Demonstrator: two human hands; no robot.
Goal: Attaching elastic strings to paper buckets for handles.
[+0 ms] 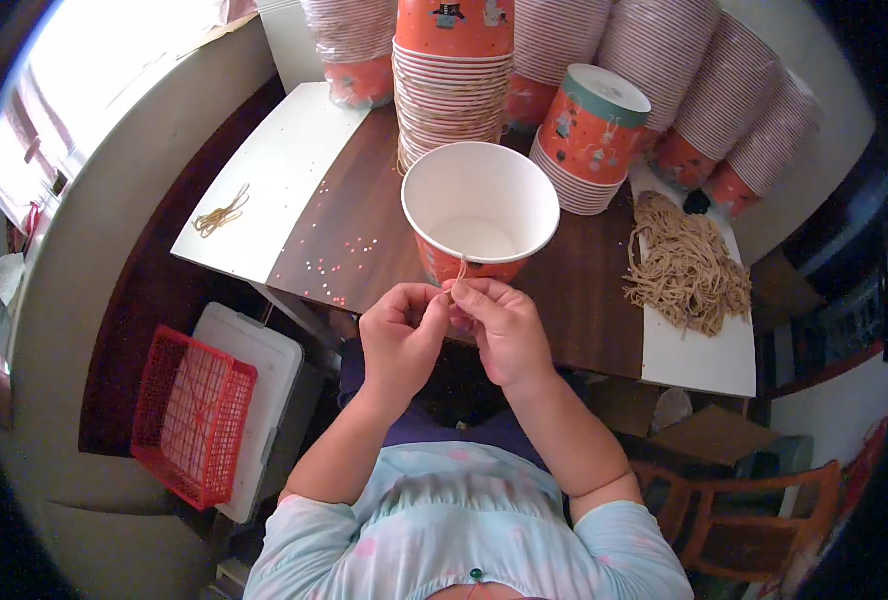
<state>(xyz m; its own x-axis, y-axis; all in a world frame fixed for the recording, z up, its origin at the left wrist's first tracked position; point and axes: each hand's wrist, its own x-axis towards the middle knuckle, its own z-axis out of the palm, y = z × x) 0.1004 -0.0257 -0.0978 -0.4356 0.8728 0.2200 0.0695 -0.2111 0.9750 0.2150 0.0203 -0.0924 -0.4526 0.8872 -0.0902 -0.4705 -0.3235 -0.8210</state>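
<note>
A large orange paper bucket (434,205) with a white inside stands upright, mouth up, near the table's front edge. At its near side, a short length of thin tan cord (463,266) rises against the wall just below the rim. My left hand (400,330) and my right hand (509,330) meet there, fingertips pinched together on the cord. Both are closed, and the fingers hide the cord's lower end. A thick heap of loose tan cords (689,270) lies to the right of my hands.
Behind the bucket rises a tall stack of orange buckets (454,95); a shorter upside-down stack (592,140) stands beside it. Wrapped stacks line the back. A small cord bundle (222,211) and scattered dots lie left. A red basket (194,415) sits lower left; a wooden chair (754,520) stands lower right.
</note>
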